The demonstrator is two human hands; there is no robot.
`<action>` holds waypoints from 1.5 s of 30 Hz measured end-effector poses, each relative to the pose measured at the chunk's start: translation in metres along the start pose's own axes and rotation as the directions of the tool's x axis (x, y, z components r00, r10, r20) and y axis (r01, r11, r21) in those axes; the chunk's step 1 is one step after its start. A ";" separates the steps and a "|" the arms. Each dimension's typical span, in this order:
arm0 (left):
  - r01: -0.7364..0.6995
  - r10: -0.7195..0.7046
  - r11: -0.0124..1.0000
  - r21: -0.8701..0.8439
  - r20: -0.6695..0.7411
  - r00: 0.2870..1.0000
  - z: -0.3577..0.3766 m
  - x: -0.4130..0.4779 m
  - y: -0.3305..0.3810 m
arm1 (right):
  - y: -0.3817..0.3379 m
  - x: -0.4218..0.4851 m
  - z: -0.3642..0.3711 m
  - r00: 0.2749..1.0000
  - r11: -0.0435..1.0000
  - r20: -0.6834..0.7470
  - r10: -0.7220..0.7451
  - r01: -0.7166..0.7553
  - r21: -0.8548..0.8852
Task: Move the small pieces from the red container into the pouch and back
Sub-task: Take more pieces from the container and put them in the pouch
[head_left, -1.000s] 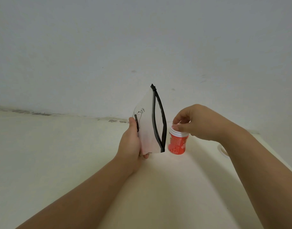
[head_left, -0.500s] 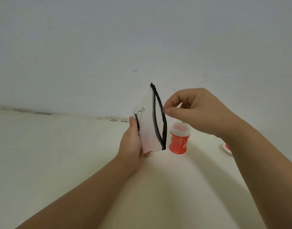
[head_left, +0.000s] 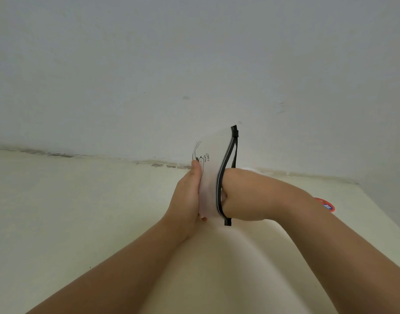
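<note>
The right hand (head_left: 246,196) has gone from above the container into the pouch (head_left: 211,177), its grip hidden; left hand (head_left: 187,196) clamps the pouch. Pulling out could spill pieces.

Two hands: one left hand (head_left: 186,196) and one right hand (head_left: 246,196). One see-through pouch (head_left: 213,168) with one black zipper (head_left: 226,168) (its mouth is open). One red lid (head_left: 325,205) lying on one pale table (head_left: 81,211). One bit of white rim (head_left: 251,169) peeks out behind the right hand.
</note>
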State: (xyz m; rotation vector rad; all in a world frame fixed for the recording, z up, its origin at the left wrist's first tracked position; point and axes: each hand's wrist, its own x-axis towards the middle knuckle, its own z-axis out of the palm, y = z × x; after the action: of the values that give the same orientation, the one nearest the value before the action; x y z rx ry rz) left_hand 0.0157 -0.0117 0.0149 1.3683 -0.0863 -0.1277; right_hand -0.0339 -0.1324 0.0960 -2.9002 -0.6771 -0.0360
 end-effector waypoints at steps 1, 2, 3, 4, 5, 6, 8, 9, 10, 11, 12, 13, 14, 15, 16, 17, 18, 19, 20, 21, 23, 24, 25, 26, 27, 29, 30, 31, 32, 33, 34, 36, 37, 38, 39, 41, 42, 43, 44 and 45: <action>0.000 0.000 1.000 -0.004 0.003 1.000 0.000 0.000 -0.001 | 0.001 0.001 0.003 1.000 0.998 0.015 -0.012 0.013 -0.060; 0.005 -0.005 1.000 -0.009 0.003 1.000 0.001 0.000 0.000 | 0.000 0.001 0.002 0.999 0.995 0.040 -0.025 0.028 -0.091; 0.018 -0.018 1.000 -0.009 0.001 1.000 0.002 -0.002 0.001 | 0.002 0.001 0.002 0.996 0.992 0.072 -0.045 0.052 -0.111; 0.026 -0.026 1.000 -0.001 -0.002 1.000 0.002 -0.003 0.001 | 0.002 0.001 -0.001 0.992 0.987 0.102 -0.072 0.085 -0.133; 0.031 -0.031 0.999 0.005 -0.002 1.000 0.002 -0.004 0.001 | 0.000 0.001 -0.003 0.987 0.972 0.117 -0.114 0.135 -0.190; 0.035 -0.035 0.999 0.002 -0.003 0.999 0.003 -0.004 0.001 | -0.003 0.001 -0.003 0.976 0.938 0.094 -0.195 0.214 -0.272; 0.036 -0.036 0.999 -0.002 -0.006 0.999 0.003 -0.005 0.003 | -0.002 0.002 -0.003 0.953 0.905 0.076 -0.293 0.302 -0.300; 0.036 -0.036 0.999 -0.002 -0.011 0.999 0.004 -0.005 0.004 | -0.004 0.000 -0.002 0.956 0.912 0.082 -0.281 0.293 -0.288; 0.039 -0.039 0.999 -0.002 -0.014 0.999 0.004 -0.006 0.004 | -0.002 0.002 0.000 0.958 0.923 -0.021 -0.288 0.272 -0.272; 0.043 -0.043 0.999 -0.002 -0.017 0.999 0.004 -0.005 0.004 | -0.002 0.003 0.001 0.967 0.947 -0.037 -0.253 0.239 -0.215; 0.046 -0.046 0.999 -0.003 -0.020 0.999 0.003 -0.005 0.004 | 0.000 0.004 0.001 0.952 0.925 -0.143 -0.271 0.217 -0.311; 0.044 -0.044 0.999 -0.007 -0.026 0.999 0.003 -0.005 0.004 | -0.001 0.001 0.003 0.974 0.948 -0.084 -0.209 0.181 -0.263; 0.042 -0.042 0.999 -0.007 -0.036 0.998 0.003 -0.004 0.004 | -0.003 0.001 0.001 0.994 0.988 -0.051 -0.095 0.088 -0.125; 0.037 -0.037 0.999 -0.005 -0.044 0.998 0.003 -0.004 0.003 | -0.005 0.000 -0.002 1.000 0.994 0.008 -0.022 0.023 -0.103; 0.030 -0.031 1.000 -0.006 -0.047 0.998 0.003 -0.004 0.004 | -0.006 0.000 -0.003 1.000 0.992 0.014 -0.017 0.018 -0.122; 0.026 -0.026 1.000 -0.008 -0.046 0.999 0.003 -0.004 0.004 | -0.004 0.002 -0.001 1.000 0.995 0.004 -0.005 0.005 -0.104; 0.025 -0.026 1.000 -0.013 -0.049 0.998 0.003 -0.005 0.005 | -0.004 0.001 0.000 1.000 0.996 -0.012 -0.002 0.001 -0.094; 0.026 -0.027 1.000 -0.015 -0.054 0.998 0.003 -0.005 0.005 | -0.003 0.002 0.003 0.999 0.996 -0.039 0.002 -0.006 -0.092; 0.027 -0.028 1.000 -0.013 -0.054 0.998 0.003 -0.005 0.005 | -0.003 0.002 0.004 0.998 0.997 -0.067 0.004 -0.009 -0.080; 0.029 -0.029 1.000 -0.009 -0.055 0.998 0.003 -0.005 0.005 | -0.004 0.002 0.004 0.997 0.997 -0.073 0.020 -0.026 -0.071; 0.036 -0.036 0.999 0.001 -0.064 0.997 0.004 -0.005 0.005 | -0.004 0.002 0.003 0.998 0.998 -0.062 0.027 -0.030 -0.049; 0.039 -0.039 0.999 0.004 -0.072 0.997 0.004 -0.006 0.006 | -0.004 0.003 0.003 0.998 0.999 -0.052 0.025 -0.027 -0.037; 0.038 -0.037 0.999 0.005 -0.079 0.996 0.004 -0.006 0.007 | -0.005 0.003 0.003 0.999 0.999 -0.042 0.025 -0.026 -0.027; 0.036 -0.035 0.999 0.008 -0.085 0.996 0.004 -0.006 0.007 | -0.007 0.001 0.002 0.999 0.999 -0.030 0.020 -0.022 -0.050; 0.040 -0.038 0.999 0.012 -0.088 0.995 0.004 -0.006 0.007 | -0.009 0.001 0.003 1.000 0.995 -0.023 -0.004 0.002 -0.096; 0.048 -0.045 0.999 0.022 -0.085 0.995 0.004 -0.006 0.007 | -0.010 0.002 0.006 0.998 0.984 -0.021 -0.065 0.060 -0.166; 0.046 -0.044 0.999 0.026 -0.085 0.995 0.004 -0.007 0.008 | -0.009 0.003 0.008 0.997 0.984 -0.030 -0.070 0.064 -0.166; 0.042 -0.039 0.999 0.029 -0.088 0.995 0.005 -0.008 0.008 | -0.009 0.003 0.007 0.999 0.985 -0.034 -0.039 0.033 -0.168; 0.038 -0.035 0.999 0.030 -0.090 0.995 0.005 -0.008 0.009 | -0.008 0.003 0.007 0.999 0.988 -0.036 -0.003 -0.003 -0.155; 0.035 -0.032 0.999 0.034 -0.094 0.995 0.005 -0.008 0.009 | -0.008 0.002 0.005 0.999 0.993 -0.046 0.024 -0.029 -0.112; 0.036 -0.033 0.999 0.036 -0.098 0.995 0.005 -0.008 0.009 | -0.007 0.001 0.004 0.997 0.997 -0.060 0.047 -0.051 -0.058; 0.044 -0.043 0.999 0.015 -0.099 0.994 0.004 -0.008 0.010 | -0.007 0.000 0.000 0.992 0.995 -0.086 0.095 -0.092 0.037; 0.046 -0.046 0.999 -0.002 -0.095 0.994 0.004 -0.007 0.010 | -0.006 0.001 -0.001 0.988 0.992 -0.108 0.107 -0.098 0.082; 0.045 -0.045 0.999 -0.007 -0.092 0.995 0.003 -0.007 0.010 | -0.004 0.001 -0.002 0.985 0.988 -0.130 0.113 -0.097 0.124; 0.042 -0.042 0.999 0.000 -0.090 0.995 0.002 -0.006 0.009 | -0.003 0.001 -0.003 0.983 0.984 -0.149 0.109 -0.085 0.157; 0.034 -0.033 0.999 0.020 -0.088 0.996 0.001 -0.004 0.008 | -0.001 0.001 -0.004 0.978 0.971 -0.181 0.103 -0.060 0.231; 0.037 -0.035 0.999 0.024 -0.094 0.995 0.001 -0.003 0.007 | 0.000 0.002 -0.004 0.975 0.963 -0.197 0.104 -0.050 0.263; 0.042 -0.040 0.999 0.025 -0.099 0.994 0.000 -0.002 0.007 | 0.000 0.002 -0.004 0.970 0.960 -0.220 0.099 -0.036 0.277; 0.046 -0.043 0.999 0.024 -0.100 0.994 0.000 -0.002 0.008 | 0.001 0.003 -0.003 0.965 0.961 -0.245 0.092 -0.022 0.277; 0.044 -0.041 0.999 0.025 -0.099 0.994 0.000 -0.002 0.008 | 0.002 0.004 -0.003 0.960 0.962 -0.266 0.089 -0.014 0.273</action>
State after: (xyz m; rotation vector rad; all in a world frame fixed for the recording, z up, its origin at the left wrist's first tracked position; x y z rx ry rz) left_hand 0.0143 -0.0101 0.0223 1.4021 0.0237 -0.0945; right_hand -0.0291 -0.1332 0.0986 -2.5820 -0.5113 -0.3115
